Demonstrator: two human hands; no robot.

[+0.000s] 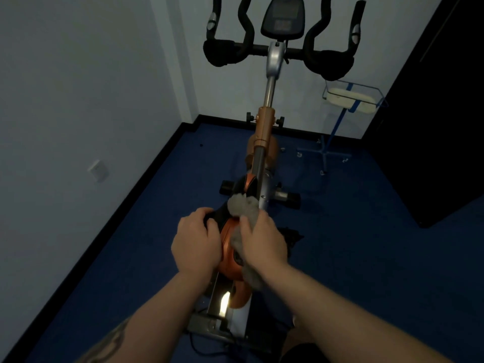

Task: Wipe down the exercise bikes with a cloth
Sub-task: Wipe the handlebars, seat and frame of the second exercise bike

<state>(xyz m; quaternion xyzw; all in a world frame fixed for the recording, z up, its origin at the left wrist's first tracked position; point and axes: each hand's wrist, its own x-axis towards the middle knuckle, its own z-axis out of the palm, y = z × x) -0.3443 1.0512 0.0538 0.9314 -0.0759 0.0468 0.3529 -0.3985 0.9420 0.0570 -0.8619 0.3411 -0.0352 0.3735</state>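
Note:
An orange and silver exercise bike stands in front of me, its black handlebars and console at the top of the head view. My left hand grips the left side of the orange and black saddle. My right hand holds a grey fluffy cloth against the saddle's right side. The cloth bunches out ahead of my fingers and hangs below my wrist. Most of the saddle is hidden under both hands.
A blue wire basket stand on castors stands right of the bike. A dark cabinet fills the right edge. White walls with a black skirting and a wall socket are on the left. The floor is blue.

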